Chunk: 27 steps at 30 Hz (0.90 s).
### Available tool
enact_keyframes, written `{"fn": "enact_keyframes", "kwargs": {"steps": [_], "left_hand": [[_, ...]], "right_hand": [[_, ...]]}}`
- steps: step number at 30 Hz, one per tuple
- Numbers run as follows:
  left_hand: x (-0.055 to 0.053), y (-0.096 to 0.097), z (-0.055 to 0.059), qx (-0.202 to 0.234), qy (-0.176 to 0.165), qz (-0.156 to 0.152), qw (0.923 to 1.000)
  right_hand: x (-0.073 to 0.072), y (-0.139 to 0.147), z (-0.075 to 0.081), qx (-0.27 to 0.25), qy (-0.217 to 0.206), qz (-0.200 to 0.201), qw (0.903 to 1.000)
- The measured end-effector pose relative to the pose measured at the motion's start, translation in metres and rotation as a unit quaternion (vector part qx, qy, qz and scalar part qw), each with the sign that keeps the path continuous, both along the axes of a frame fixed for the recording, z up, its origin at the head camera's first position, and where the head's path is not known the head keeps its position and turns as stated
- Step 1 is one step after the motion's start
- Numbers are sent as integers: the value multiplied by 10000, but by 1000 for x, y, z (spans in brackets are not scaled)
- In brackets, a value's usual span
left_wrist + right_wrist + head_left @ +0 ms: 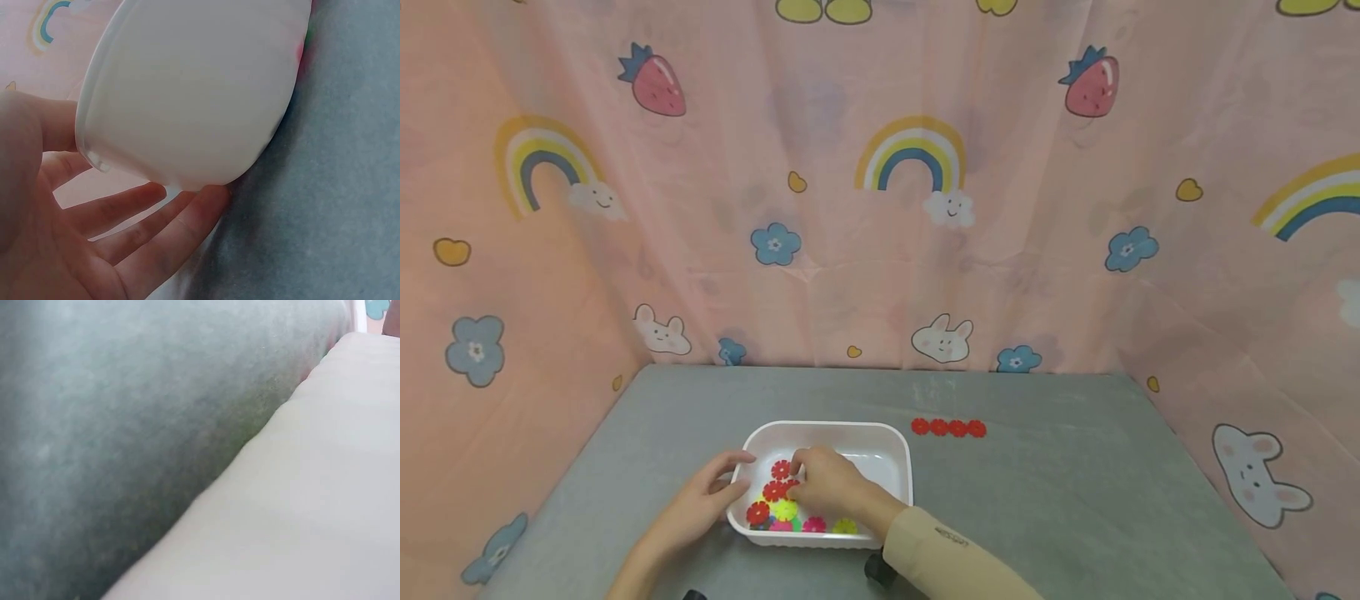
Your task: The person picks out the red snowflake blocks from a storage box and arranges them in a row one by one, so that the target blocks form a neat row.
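Observation:
In the head view a white plastic tray [857,429] holds red, yellow, pink and green notched snowflake discs [785,510], bunched at its left and near side. My left hand [700,496] holds the tray's left end. In the left wrist view, thumb and index finger go over the rim while the other fingers [172,250] press the outer wall. Inside the tray, my right hand [831,483] reaches down with bent fingers, thumb and fingertip pinching a red snowflake disc [792,486]. Another red disc [781,470] lies just beyond its fingertips. The right wrist view mostly shows the tray's ribbed wall [300,506].
Several red snowflake discs [948,427] lie in a straight row on the grey tabletop [1060,492], right of the tray's far corner. A black object [880,570] sits by the right sleeve. A pink patterned curtain [850,275] surrounds the table's back and sides.

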<state>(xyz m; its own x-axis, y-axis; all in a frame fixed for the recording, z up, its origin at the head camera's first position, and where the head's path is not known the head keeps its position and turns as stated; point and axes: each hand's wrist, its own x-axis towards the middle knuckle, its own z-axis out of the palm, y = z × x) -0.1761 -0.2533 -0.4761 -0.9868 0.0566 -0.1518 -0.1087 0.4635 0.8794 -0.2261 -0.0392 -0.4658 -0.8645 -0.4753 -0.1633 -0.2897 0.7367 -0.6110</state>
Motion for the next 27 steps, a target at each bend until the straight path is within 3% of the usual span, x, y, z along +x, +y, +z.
{"fn": "enact_keyframes", "kwargs": {"steps": [9,17,22,27], "left_hand": [[1,0,2,113,63,-59,9999],[2,1,2,119,91,-73,9999],[2,0,2,113,65,-57,9999],[0,1,1,47,85,-72,9999]], "right_hand": [[-1,0,-2,181,189,112,9996],[1,5,-2,-364,-18,28,9993],[5,12,4,-659,-49,60,9978],[9,24,16,-635,211,277,9974]]}}
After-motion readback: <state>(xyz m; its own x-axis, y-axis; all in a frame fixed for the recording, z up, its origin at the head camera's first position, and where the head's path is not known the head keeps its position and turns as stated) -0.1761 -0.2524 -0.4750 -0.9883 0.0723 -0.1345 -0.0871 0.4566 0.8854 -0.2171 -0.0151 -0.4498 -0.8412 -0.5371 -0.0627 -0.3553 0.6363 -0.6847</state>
